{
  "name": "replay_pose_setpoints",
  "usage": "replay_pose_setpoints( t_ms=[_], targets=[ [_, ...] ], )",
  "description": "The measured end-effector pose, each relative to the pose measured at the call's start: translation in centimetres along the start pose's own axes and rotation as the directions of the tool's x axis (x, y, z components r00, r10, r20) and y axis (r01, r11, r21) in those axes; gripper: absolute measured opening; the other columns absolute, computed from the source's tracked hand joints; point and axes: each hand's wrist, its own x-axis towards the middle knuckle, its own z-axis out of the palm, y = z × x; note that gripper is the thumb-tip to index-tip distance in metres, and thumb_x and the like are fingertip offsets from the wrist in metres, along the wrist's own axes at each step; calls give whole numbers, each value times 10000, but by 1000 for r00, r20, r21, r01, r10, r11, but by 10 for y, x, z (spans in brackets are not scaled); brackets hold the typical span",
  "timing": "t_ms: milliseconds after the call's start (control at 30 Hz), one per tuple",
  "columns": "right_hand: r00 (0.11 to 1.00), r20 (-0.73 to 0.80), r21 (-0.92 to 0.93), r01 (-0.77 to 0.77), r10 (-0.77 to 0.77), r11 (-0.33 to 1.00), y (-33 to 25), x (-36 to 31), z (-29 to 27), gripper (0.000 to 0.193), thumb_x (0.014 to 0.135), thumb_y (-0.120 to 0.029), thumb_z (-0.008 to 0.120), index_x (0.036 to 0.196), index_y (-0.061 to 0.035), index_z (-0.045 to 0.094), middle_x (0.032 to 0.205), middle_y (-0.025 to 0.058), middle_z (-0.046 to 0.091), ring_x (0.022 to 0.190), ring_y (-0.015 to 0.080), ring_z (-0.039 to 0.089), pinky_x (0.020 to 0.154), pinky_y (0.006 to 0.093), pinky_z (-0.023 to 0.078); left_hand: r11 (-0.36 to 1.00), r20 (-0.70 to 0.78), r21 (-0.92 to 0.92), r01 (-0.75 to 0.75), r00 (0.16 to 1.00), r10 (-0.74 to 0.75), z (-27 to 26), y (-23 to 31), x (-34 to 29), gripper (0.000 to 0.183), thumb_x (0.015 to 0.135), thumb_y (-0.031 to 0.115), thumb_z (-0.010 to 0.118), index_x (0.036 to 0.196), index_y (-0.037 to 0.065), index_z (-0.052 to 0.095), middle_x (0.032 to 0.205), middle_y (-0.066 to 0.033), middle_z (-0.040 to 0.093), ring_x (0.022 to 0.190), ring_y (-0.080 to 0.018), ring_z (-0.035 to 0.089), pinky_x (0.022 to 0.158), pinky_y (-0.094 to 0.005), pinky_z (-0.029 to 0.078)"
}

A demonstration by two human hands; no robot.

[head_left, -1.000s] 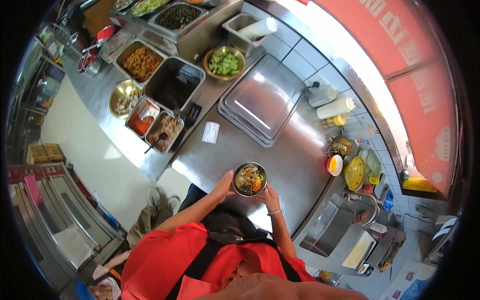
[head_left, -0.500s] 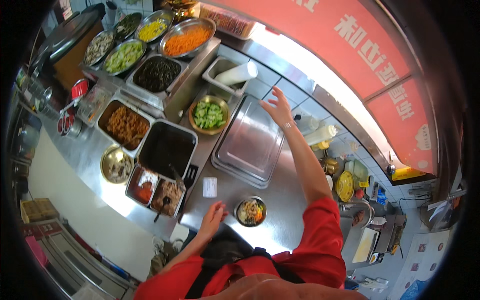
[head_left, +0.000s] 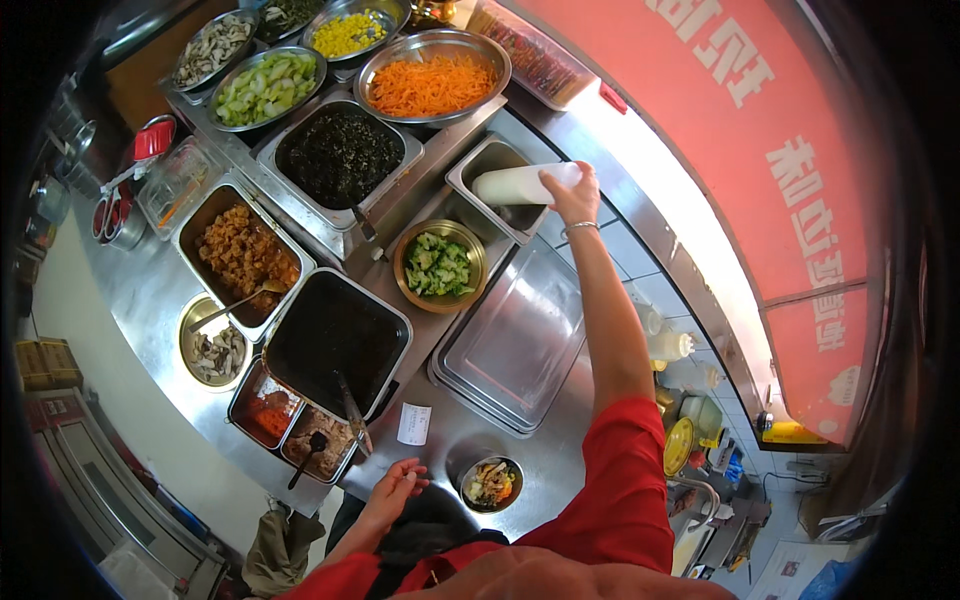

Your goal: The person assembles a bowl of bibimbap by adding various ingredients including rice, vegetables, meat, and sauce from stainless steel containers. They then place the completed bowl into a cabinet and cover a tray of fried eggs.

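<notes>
My right hand (head_left: 574,190) is closed round the end of a white plastic bottle (head_left: 515,184). The bottle leans in a deep steel pan (head_left: 462,183) at the back, its other end down inside. Near the front edge of the counter, my left hand (head_left: 395,488) hovers with its fingers loosely bent and apart, holding nothing. Just right of it stands a small steel bowl (head_left: 517,494) with rice and mixed toppings. A white paper slip (head_left: 414,424) lies on the steel counter beyond the left hand.
Under my right forearm lies a flat steel lid (head_left: 515,340). A brass-coloured bowl of chopped cucumber (head_left: 438,263) sits beside it. Further left are a large dark-filled pan (head_left: 335,335), a pan of brown cooked food (head_left: 240,250), shredded carrot (head_left: 435,85) and several topping bowls.
My right hand has reached down and left from above and taken hold of the white bottle. The left hand has shifted slightly toward me, and the view has tilted.
</notes>
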Motion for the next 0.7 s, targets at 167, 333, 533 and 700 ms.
replay_pose_setpoints(
  t_ms=[167, 333, 533, 700],
  targets=[
    [1000, 18, 333, 12, -20, 943, -40, -38, -126, 673, 660, -271, 794, 1166, -24, 425, 1059, 156, 501, 891, 231, 585, 533, 295, 569, 997, 131, 56, -45, 991, 38, 15, 16, 5, 336, 951, 135, 435, 1273, 41, 419, 1177, -88, 532, 993, -147, 554, 844, -259, 437],
    [997, -66, 503, 73, -46, 861, -63, -162, -270, 551, 762, -95, 684, 1215, -50, 372, 1083, 103, 475, 996, 189, 504, 813, 325, 491, 986, 493, -87, -144, 853, 168, 88, 62, 9, 507, 905, 152, 529, 1349, 38, 314, 1295, -116, 452, 1218, -212, 428, 1019, -340, 341],
    [994, -108, 583, 35, 34, 812, 1, -378, -354, 854, 673, -392, 768, 1300, -57, 296, 1253, 116, 400, 1216, 243, 384, 1023, 401, 322, 913, 699, -404, -54, 626, 346, 218, 56, 2, 620, 849, 114, 604, 1376, 44, 285, 1349, -109, 403, 1235, -209, 412, 1050, -373, 308],
    [924, 368, 465, -279, 103, 840, 62, -499, -373, 682, 652, -367, 767, 1159, -98, 396, 1209, 111, 370, 1159, 247, 378, 993, 382, 290, 919, 561, -375, 120, 818, 122, 225, -19, -32, 498, 812, 70, 635, 1265, 37, 430, 1167, -46, 536, 1115, -177, 508, 995, -354, 378]
  ],
)
